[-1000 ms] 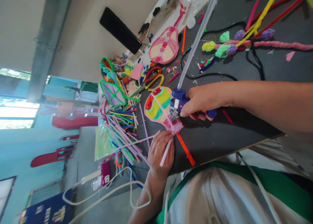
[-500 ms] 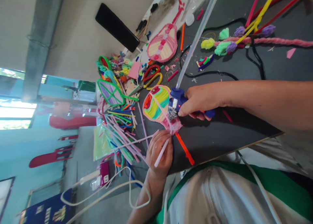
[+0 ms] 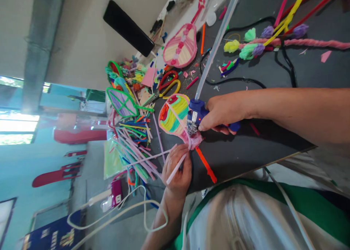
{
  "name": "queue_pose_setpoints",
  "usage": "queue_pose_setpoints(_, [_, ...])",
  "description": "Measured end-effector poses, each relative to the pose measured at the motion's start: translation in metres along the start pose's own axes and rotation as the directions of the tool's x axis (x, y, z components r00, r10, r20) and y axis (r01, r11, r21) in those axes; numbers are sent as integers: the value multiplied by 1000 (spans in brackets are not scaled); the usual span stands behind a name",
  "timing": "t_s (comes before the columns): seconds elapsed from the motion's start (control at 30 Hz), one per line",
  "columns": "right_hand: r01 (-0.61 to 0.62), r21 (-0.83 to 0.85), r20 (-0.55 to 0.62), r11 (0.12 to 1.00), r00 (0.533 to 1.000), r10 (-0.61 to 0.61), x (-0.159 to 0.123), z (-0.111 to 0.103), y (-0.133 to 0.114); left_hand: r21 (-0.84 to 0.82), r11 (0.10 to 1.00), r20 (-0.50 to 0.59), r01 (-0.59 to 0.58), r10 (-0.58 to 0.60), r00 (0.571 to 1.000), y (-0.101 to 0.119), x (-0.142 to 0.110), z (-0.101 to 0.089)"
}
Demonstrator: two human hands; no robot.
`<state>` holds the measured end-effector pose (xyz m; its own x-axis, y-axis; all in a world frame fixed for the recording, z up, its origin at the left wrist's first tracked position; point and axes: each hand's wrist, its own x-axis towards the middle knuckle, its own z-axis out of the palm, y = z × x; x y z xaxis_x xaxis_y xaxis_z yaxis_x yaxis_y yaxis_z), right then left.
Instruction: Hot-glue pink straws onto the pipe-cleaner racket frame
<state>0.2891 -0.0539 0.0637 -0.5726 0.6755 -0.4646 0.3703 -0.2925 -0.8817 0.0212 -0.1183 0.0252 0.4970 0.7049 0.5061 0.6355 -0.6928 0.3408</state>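
My right hand point(image 3: 221, 115) is wrapped round a blue hot glue gun point(image 3: 197, 109), with a long translucent glue stick point(image 3: 216, 47) standing out of its back. The gun's foil-covered front end is over the narrow pink part of a colourful pipe-cleaner racket shape point(image 3: 175, 115). In my left hand point(image 3: 177, 168), a pale pink pipe cleaner point(image 3: 176, 168) is pinched beside that narrow part. A strand of it runs up across the striped face. An orange pipe-cleaner stem point(image 3: 207, 166) juts out below. The nozzle tip is hidden.
Scissors point(image 3: 169, 84) with red and yellow handles lie beyond the racket shape. Loose pipe cleaners point(image 3: 136, 155) are heaped at left. A pink racket shape point(image 3: 180, 46), a black cable point(image 3: 237, 81), and pipe-cleaner flowers point(image 3: 251, 47) lie farther back. A pink power strip point(image 3: 116, 193) is at lower left.
The pale pink pipe cleaner's free end in my left hand has swung slightly left. My right hand and the glue gun stay almost in place.
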Motion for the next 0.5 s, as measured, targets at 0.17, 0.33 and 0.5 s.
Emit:
queue_pose_setpoints(0.17, [-19, -23, 3, 1000, 1000, 19, -1, 0, -1, 10, 1000, -7, -9, 9, 1000, 0, 0, 0])
queue_pose_setpoints(0.33, [-20, -44, 20, 999, 1000, 20, -1, 0, -1, 27, 1000, 3, -10, 10, 1000, -1, 0, 0])
queue_pose_setpoints(0.5, [-28, -58, 19, 998, 999, 30, -1, 3, -1, 28, 999, -5, -22, 22, 1000, -1, 0, 0])
